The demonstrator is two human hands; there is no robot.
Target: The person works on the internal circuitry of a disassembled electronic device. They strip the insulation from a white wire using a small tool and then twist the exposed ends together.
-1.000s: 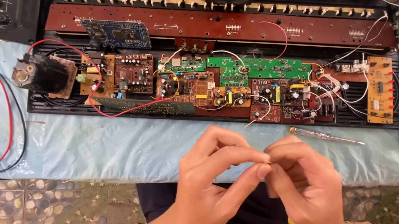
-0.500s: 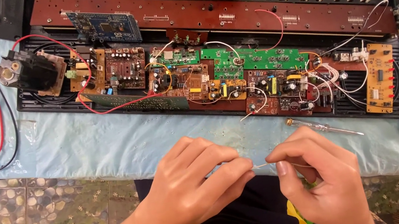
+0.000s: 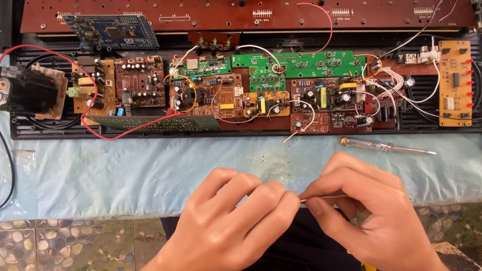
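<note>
Thin pale wire point(image 3: 323, 197) is pinched between the fingertips of the left hand point(image 3: 231, 234) and right hand point(image 3: 370, 218), both grips clenched on it just above the lap. Beyond them, a clear-handled screwdriver point(image 3: 386, 146) lies on the blue-covered bench point(image 3: 132, 178). Farther back sits the opened black chassis point(image 3: 445, 120) with green circuit boards point(image 3: 301, 66).

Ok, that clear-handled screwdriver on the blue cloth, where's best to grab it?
Take the screwdriver by its clear handle at the left end, coming from above. It lies flat on the blue cloth, clear of the board tray, with the thin metal shaft pointing right.
</note>
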